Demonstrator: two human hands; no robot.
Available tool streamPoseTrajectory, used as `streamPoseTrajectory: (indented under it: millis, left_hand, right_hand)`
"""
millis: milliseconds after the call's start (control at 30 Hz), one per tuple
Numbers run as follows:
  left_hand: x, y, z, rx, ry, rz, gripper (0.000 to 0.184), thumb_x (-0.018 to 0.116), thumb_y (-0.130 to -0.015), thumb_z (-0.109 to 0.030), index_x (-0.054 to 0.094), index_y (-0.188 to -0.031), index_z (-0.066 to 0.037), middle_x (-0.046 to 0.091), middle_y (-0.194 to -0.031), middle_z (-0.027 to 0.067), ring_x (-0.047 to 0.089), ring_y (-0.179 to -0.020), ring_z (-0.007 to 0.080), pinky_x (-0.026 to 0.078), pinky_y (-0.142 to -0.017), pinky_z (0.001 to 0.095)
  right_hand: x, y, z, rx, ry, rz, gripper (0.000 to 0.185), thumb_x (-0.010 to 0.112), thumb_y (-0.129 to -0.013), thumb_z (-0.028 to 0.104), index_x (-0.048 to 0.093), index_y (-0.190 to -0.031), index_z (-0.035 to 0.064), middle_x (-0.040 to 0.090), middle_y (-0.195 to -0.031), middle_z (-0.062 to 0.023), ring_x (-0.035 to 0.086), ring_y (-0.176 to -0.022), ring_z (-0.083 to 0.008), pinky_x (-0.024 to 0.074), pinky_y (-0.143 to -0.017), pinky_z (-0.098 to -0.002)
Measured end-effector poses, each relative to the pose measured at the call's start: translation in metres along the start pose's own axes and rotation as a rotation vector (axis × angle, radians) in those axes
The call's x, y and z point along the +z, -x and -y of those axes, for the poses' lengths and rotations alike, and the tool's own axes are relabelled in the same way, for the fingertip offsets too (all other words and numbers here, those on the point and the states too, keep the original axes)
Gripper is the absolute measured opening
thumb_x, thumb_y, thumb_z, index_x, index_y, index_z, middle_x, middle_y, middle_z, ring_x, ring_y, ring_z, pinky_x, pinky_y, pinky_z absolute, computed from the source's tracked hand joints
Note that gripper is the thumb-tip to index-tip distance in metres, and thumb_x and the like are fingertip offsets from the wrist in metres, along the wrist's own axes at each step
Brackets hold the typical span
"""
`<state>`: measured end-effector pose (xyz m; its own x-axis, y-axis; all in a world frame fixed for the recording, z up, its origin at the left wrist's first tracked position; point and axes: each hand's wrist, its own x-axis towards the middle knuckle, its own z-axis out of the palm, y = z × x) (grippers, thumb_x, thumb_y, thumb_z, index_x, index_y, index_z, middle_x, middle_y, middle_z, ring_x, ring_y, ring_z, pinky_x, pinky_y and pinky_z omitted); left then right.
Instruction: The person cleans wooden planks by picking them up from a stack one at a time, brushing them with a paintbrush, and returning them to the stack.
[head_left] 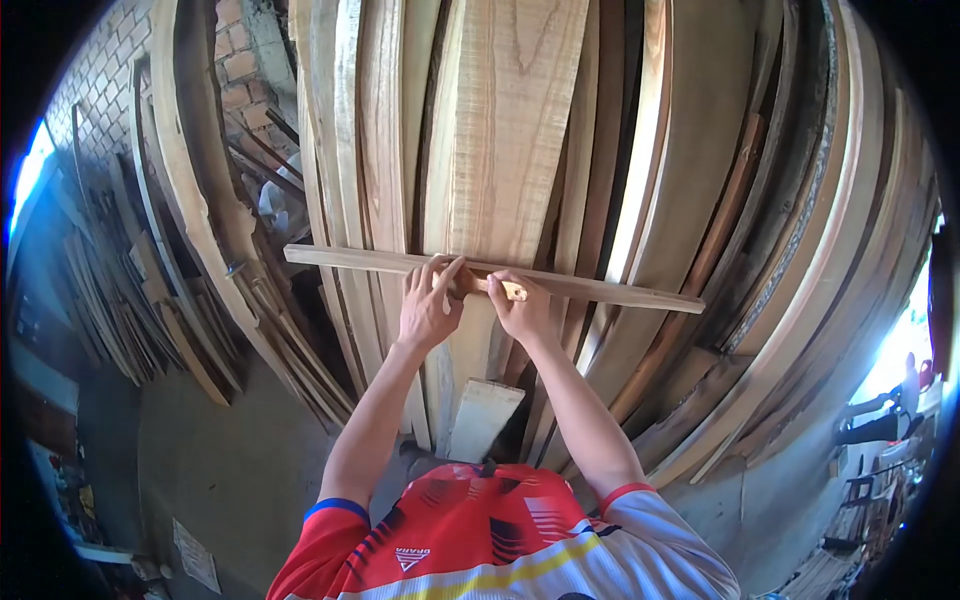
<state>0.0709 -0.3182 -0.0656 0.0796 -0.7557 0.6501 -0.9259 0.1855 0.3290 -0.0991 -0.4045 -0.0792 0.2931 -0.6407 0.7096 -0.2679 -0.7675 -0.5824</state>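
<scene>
A long thin wooden strip lies crosswise in front of tall upright boards. My left hand is closed around the strip near its middle, beside a short brown wooden-handled tool. The tool's handle ends in a small hole and points to the right. My right hand is closed on this handle, just below the strip. The tool's other end is partly hidden by my left fingers. Behind the hands rises a wide light board with visible grain.
Many tall boards lean side by side around me. A short pale block stands low in front of my body. Thin offcuts lean at the left by a brick wall. A person's legs show at the far right.
</scene>
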Motion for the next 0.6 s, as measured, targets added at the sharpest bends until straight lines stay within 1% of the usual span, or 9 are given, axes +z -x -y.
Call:
streamPoseTrajectory:
  millis: [133, 167, 267, 300, 333, 367, 467, 533, 600]
  left_hand:
    - [-0.011, -0.003, -0.021, 0.028, -0.058, 0.006, 0.071, 0.078, -0.072, -0.021, 0.055, -0.139, -0.020, 0.053, -0.126, 0.0098, 0.050, -0.119, 0.0316, 0.038, -0.105, 0.0461]
    - [-0.009, -0.005, -0.033, 0.005, -0.072, -0.003, 0.062, 0.079, -0.077, -0.021, 0.057, -0.134, -0.020, 0.055, -0.116, 0.0117, 0.056, -0.109, 0.0302, 0.046, -0.095, 0.0429]
    - [0.029, -0.001, -0.011, -0.276, 0.210, 0.098, 0.043, 0.073, -0.085, -0.019, 0.058, -0.125, -0.017, 0.056, -0.099, 0.0111, 0.064, -0.087, 0.0311, 0.053, -0.072, 0.0433]
    - [0.030, -0.005, -0.010, -0.173, 0.198, -0.027, 0.028, 0.068, -0.089, -0.014, 0.057, -0.115, -0.010, 0.055, -0.091, 0.0127, 0.064, -0.070, 0.0324, 0.052, -0.058, 0.0414]
    - [0.030, -0.008, -0.009, -0.201, 0.216, -0.058, 0.027, 0.067, -0.090, -0.013, 0.056, -0.114, -0.008, 0.055, -0.091, 0.0131, 0.064, -0.071, 0.0326, 0.052, -0.059, 0.0422]
    - [0.028, -0.010, -0.006, -0.230, 0.231, -0.089, 0.026, 0.066, -0.090, -0.012, 0.056, -0.114, -0.007, 0.055, -0.091, 0.0136, 0.064, -0.072, 0.0328, 0.052, -0.061, 0.0429]
    - [0.015, -0.009, 0.004, -0.307, 0.277, -0.128, 0.024, 0.062, -0.091, -0.009, 0.054, -0.112, -0.001, 0.056, -0.092, 0.0176, 0.064, -0.075, 0.0352, 0.051, -0.063, 0.0447]
    - [0.019, -0.004, 0.023, -0.382, 0.377, -0.149, 0.022, 0.062, -0.090, -0.008, 0.055, -0.109, 0.000, 0.058, -0.092, 0.0202, 0.063, -0.075, 0.0363, 0.050, -0.064, 0.0449]
    - [0.011, 0.000, 0.028, -0.393, 0.358, -0.116, 0.020, 0.061, -0.091, -0.011, 0.059, -0.106, 0.000, 0.062, -0.095, 0.0231, 0.064, -0.078, 0.0378, 0.051, -0.067, 0.0454]
  right_hand:
    - [-0.004, -0.006, 0.006, 0.058, 0.032, 0.084, 0.028, 0.062, -0.097, 0.035, 0.066, -0.083, 0.0116, 0.068, -0.072, -0.0080, 0.067, -0.063, -0.0300, 0.0514, -0.055, -0.0413]
    - [-0.006, -0.009, 0.009, 0.098, 0.056, 0.130, 0.026, 0.063, -0.096, 0.033, 0.067, -0.086, 0.0098, 0.069, -0.074, -0.0090, 0.067, -0.066, -0.0301, 0.0519, -0.058, -0.0400]
    - [-0.017, -0.014, 0.008, 0.131, 0.077, 0.225, 0.029, 0.065, -0.095, 0.033, 0.068, -0.091, 0.0050, 0.070, -0.078, -0.0113, 0.070, -0.072, -0.0291, 0.0536, -0.063, -0.0361]
    - [-0.020, -0.010, -0.002, 0.087, 0.039, 0.216, 0.034, 0.065, -0.095, 0.037, 0.068, -0.089, 0.0036, 0.071, -0.080, -0.0116, 0.070, -0.072, -0.0278, 0.0544, -0.064, -0.0350]
    - [-0.022, -0.007, -0.011, 0.042, -0.003, 0.205, 0.040, 0.065, -0.094, 0.041, 0.068, -0.087, 0.0023, 0.071, -0.081, -0.0119, 0.071, -0.072, -0.0265, 0.0551, -0.064, -0.0339]
    - [-0.023, -0.002, -0.019, 0.131, -0.328, 0.170, 0.039, 0.071, -0.092, 0.035, 0.066, -0.097, -0.0026, 0.071, -0.094, -0.0133, 0.071, -0.080, -0.0239, 0.0560, -0.071, -0.0325]
    - [-0.056, 0.007, -0.031, 0.331, -0.134, 0.161, 0.035, 0.077, -0.087, 0.024, 0.063, -0.113, 0.0056, 0.068, -0.113, -0.0099, 0.069, -0.093, -0.0231, 0.0543, -0.085, -0.0358]
    - [-0.089, 0.004, -0.020, -0.189, 0.307, 0.145, 0.036, 0.079, -0.082, 0.020, 0.064, -0.113, 0.0097, 0.066, -0.119, -0.0072, 0.063, -0.110, -0.0245, 0.0484, -0.098, -0.0409]
    - [-0.107, 0.009, -0.023, -0.223, 0.496, 0.143, 0.039, 0.080, -0.079, 0.017, 0.063, -0.115, 0.0117, 0.064, -0.121, -0.0053, 0.056, -0.119, -0.0263, 0.0419, -0.105, -0.0447]
